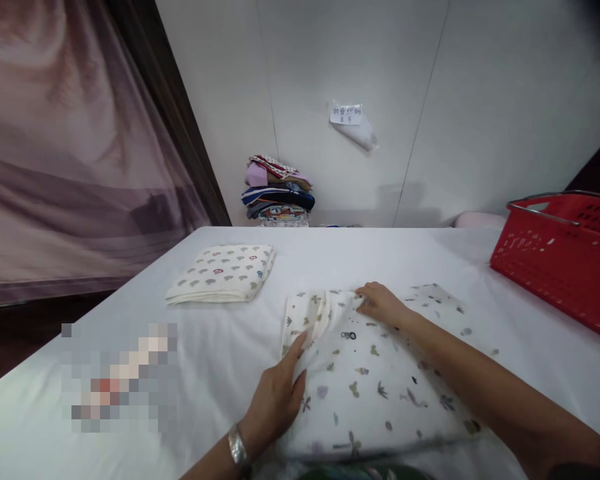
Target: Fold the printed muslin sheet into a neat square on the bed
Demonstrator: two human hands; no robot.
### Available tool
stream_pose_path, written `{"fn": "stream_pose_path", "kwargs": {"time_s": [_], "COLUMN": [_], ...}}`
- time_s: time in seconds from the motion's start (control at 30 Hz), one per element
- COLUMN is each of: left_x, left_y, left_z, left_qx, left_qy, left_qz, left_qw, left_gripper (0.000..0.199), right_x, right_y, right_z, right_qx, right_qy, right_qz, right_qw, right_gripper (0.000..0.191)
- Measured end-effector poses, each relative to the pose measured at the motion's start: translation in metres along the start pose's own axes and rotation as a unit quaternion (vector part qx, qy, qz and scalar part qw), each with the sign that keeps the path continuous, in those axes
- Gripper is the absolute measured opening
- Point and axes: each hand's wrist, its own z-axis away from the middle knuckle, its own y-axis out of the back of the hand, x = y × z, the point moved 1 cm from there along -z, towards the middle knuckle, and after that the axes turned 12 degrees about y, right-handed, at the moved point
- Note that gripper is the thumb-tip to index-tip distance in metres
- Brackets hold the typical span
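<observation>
A white cloth (375, 380) printed with small plants, animals and shapes lies spread in front of me, partly folded, with creases near its far left corner. My left hand (277, 393), a silver bracelet on its wrist, rests along the cloth's left edge with fingers stretched out and thumb apart. At the far edge, my right hand (383, 305) has its fingers bent together on the fabric, gripping it; the fingertips are partly hidden. My right forearm crosses over the cloth's right part.
A folded white cloth with grey prints (225, 273) lies at the back left of the white-covered table (180, 373). A red plastic basket (565, 257) stands at the right. Behind the table is a stack of folded fabrics (279, 193). A blurred patch (125, 377) covers something at left.
</observation>
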Motion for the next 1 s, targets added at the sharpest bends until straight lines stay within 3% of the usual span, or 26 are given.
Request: {"fn": "stream_pose_path", "kwargs": {"time_s": [0.1,0.2,0.3,0.47,0.6,0.7,0.77,0.83,0.9,1.0], "left_x": [-0.002,0.001,0.007,0.029,0.041,0.041,0.043,0.051,0.065,0.087], "left_y": [0.003,0.007,0.009,0.004,0.006,0.013,0.016,0.015,0.011,0.006], "left_z": [-0.001,-0.006,-0.014,-0.028,-0.027,-0.020,-0.015,-0.010,-0.005,0.001], "left_qx": [-0.013,-0.016,-0.024,-0.007,-0.016,-0.010,-0.004,-0.005,-0.016,-0.025], "left_qy": [0.057,0.100,0.120,0.069,-0.002,-0.019,-0.014,-0.020,-0.030,-0.036], "left_qz": [0.013,0.014,-0.020,-0.117,-0.015,0.065,0.087,0.095,0.091,0.090], "left_qw": [0.998,0.995,0.992,0.991,1.000,0.998,0.996,0.995,0.995,0.995], "left_gripper": [0.066,0.064,0.060,0.041,0.023,0.023,0.022,0.020,0.017,0.014], "right_x": [-0.011,-0.022,-0.030,-0.057,-0.081,-0.084,-0.084,-0.090,-0.104,-0.131], "right_y": [0.008,0.018,0.028,0.043,0.050,0.054,0.059,0.066,0.071,0.071], "right_z": [0.008,0.027,0.046,0.070,0.092,0.107,0.110,0.107,0.100,0.092], "right_qx": [0.034,0.049,0.025,0.027,-0.021,-0.048,-0.013,0.029,0.036,-0.013], "right_qy": [0.047,0.100,0.149,0.211,0.211,0.145,0.081,0.066,0.112,0.205], "right_qz": [0.010,0.042,0.065,0.079,0.056,0.012,0.005,0.016,0.024,-0.012], "right_qw": [0.998,0.993,0.986,0.974,0.976,0.988,0.997,0.997,0.993,0.979], "right_gripper": [0.019,0.023,0.026,0.024,0.023,0.027,0.039,0.055,0.067,0.073]}}
